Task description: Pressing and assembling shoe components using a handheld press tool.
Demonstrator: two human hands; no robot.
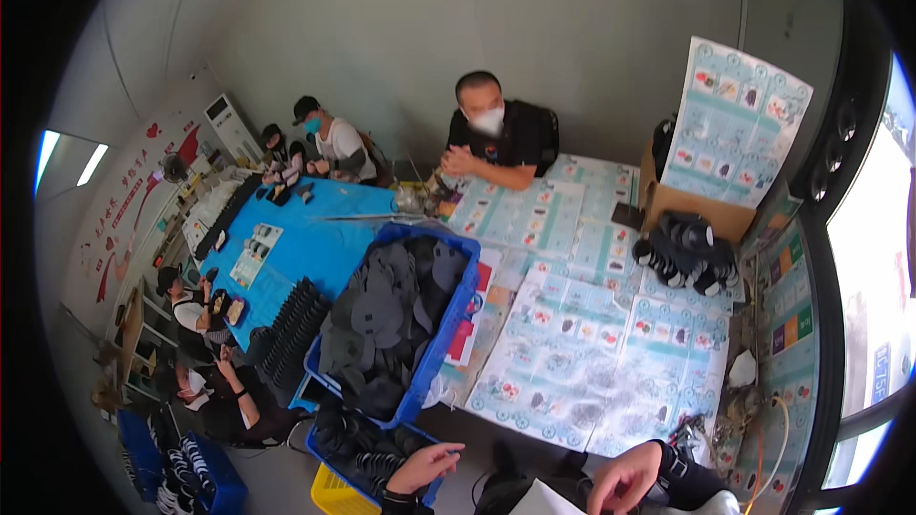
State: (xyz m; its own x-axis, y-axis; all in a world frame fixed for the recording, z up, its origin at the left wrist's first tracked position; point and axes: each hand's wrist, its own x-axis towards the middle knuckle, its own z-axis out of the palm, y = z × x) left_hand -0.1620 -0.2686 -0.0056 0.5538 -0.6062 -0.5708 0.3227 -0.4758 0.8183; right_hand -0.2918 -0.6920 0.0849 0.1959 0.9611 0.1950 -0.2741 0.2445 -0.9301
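left hand (pixel 429 466) released, fingers loose, near dark pieces (pixel 345 431) in lower blue bin (pixel 434 492), near left, probably for easy reach. right hand (pixel 627 479) bent beside white sheet (pixel 546 500); cannot tell if grasping.

Two hands (pixel 426 469), five other people (pixel 520 138), one yellow basket (pixel 334 490), one fan (pixel 175 168), one cardboard box (pixel 722 220) and, the lower left being dim, probably four blue crates (pixel 442 353)

From my head, a fisheye looks down and forward across the nearby sheet-covered table (pixel 563 362) toward the grey wall (pixel 611 29).
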